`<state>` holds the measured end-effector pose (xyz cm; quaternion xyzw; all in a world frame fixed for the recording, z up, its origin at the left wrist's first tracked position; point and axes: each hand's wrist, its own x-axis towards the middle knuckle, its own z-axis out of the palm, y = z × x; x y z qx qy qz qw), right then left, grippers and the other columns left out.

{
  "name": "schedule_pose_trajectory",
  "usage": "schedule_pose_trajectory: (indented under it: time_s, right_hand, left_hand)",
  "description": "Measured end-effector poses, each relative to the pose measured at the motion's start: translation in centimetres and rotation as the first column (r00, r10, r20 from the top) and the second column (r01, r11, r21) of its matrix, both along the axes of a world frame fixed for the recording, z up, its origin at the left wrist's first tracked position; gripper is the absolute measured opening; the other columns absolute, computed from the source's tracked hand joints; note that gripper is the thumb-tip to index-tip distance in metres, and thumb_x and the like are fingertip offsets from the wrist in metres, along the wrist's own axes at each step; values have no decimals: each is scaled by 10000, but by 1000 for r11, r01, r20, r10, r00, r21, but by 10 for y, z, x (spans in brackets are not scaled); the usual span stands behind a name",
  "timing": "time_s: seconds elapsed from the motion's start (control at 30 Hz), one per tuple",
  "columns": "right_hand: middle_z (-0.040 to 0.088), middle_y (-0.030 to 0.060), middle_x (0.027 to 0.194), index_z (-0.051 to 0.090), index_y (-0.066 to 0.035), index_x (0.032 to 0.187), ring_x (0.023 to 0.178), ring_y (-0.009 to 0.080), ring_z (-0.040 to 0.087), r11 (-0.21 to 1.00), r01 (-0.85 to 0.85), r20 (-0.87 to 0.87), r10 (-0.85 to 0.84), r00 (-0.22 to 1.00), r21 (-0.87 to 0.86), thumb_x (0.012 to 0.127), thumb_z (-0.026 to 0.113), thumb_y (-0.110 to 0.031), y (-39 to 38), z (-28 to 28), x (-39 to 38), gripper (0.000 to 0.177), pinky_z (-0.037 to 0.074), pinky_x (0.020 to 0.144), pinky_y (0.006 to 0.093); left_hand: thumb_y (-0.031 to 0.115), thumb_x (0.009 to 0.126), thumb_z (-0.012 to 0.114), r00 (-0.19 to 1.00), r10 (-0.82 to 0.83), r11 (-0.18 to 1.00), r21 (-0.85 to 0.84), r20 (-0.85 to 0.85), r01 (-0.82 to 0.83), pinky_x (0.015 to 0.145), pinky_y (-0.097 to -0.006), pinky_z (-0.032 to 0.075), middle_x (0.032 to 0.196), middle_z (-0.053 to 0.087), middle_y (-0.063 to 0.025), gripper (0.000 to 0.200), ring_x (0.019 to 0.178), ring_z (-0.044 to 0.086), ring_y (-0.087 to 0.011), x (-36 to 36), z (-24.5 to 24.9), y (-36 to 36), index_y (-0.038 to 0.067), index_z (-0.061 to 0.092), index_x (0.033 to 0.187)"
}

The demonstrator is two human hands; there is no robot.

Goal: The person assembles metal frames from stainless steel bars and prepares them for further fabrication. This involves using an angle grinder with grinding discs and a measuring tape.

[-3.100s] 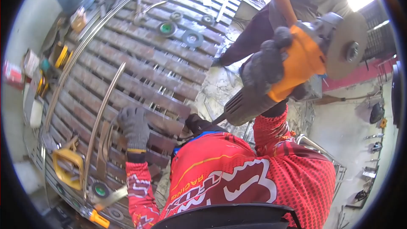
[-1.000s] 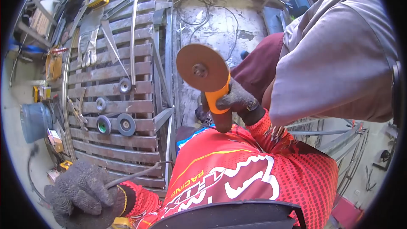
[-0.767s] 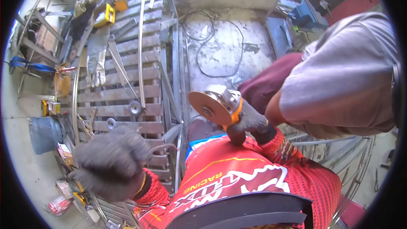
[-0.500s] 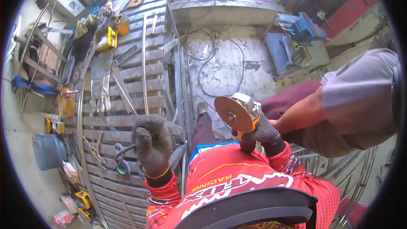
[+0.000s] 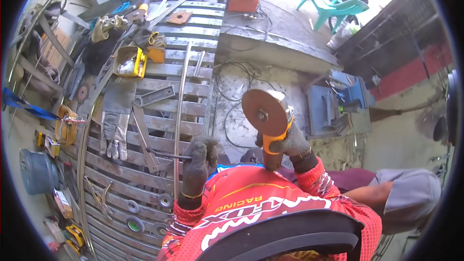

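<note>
Holds angle grinder (image 5: pixel 274 134) in closed right hand (image 5: pixel 293 144), handle partly covered. Grips dark rod (image 5: pixel 169 154) in left hand (image 5: pixel 198 159), inner end hidden. Has slatted table (image 5: pixel 166 70) left of left hand, stained floor (image 5: pixel 241 128) beyond right hand.

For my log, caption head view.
Gray-gloved right hand grips orange angle grinder; left hand, thin dark rod over slatted metal table.
</note>
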<state>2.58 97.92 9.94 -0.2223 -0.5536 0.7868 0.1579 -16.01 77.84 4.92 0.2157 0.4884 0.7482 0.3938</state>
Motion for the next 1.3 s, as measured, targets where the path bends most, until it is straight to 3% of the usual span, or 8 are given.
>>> schedule_pose_trajectory:
  time_s: [0.2,0.3,0.33,0.37,0.47,0.53,0.87,1.3]
  right_hand:
    - [685,77,961,531,-54,1266,832,210,678,995,-60,-10,59,998,-81,614,791,-42,72,-9,-55,702,572,759,360]
    - [676,83,951,547,-41,1245,825,213,683,995,-71,17,72,997,-76,607,759,-30,121,-17,-92,672,573,741,358]
    - [673,84,946,549,-35,1240,824,214,685,995,-30,18,32,999,-91,607,748,-28,137,-19,-103,664,572,735,359]
    - [665,85,944,557,-25,1225,825,217,689,994,-79,48,83,995,-71,607,724,-19,158,-16,-122,641,573,736,363]
    - [664,81,928,585,-16,1166,797,215,681,988,-153,73,152,986,17,609,725,-40,232,-45,-186,574,571,727,354]
    - [670,89,900,598,3,1122,767,215,678,972,-230,38,232,972,-55,630,717,-47,276,-53,-231,508,570,711,353]
    - [648,83,880,589,-25,1095,742,231,650,816,-574,350,517,781,74,770,697,-168,366,-134,-430,371,547,677,361]
    - [682,127,904,585,7,1142,812,284,681,409,-886,103,913,395,-220,741,684,-222,366,-164,-504,472,574,763,369]
  left_hand:
    - [197,1039,480,980,81,974,-193,-180,-116,616,-306,440,871,656,-42,262,687,561,-153,-35,-37,37,19,661,1105]
    - [230,1017,504,649,139,894,-187,-748,-407,889,-475,468,1098,670,-206,293,956,612,-403,-45,-69,56,15,657,1144]
    - [230,1017,504,645,151,888,-184,-749,-421,889,-475,468,1098,670,-206,293,956,612,-403,-45,-83,58,15,657,1144]
    - [303,1020,498,791,-224,694,-663,-569,-280,928,-437,464,1166,661,-202,359,1044,608,-384,-49,-99,60,20,641,1190]
    - [382,982,529,756,-52,632,-608,-653,-481,1044,-449,410,1409,550,-209,480,1292,512,-388,-28,-133,85,57,593,1329]
    - [337,956,533,318,-529,370,-551,-787,-748,1152,-516,276,1544,403,-201,536,1425,362,-399,-33,-81,122,75,518,1423]
    - [349,933,530,683,-423,-37,-741,-596,-670,1207,-567,131,1604,308,-124,573,1500,209,-362,-52,-69,189,129,473,1458]
    - [466,926,550,476,-150,-382,-393,-867,-836,1141,-680,132,1603,326,4,549,1379,428,-305,-33,-125,223,303,505,1447]
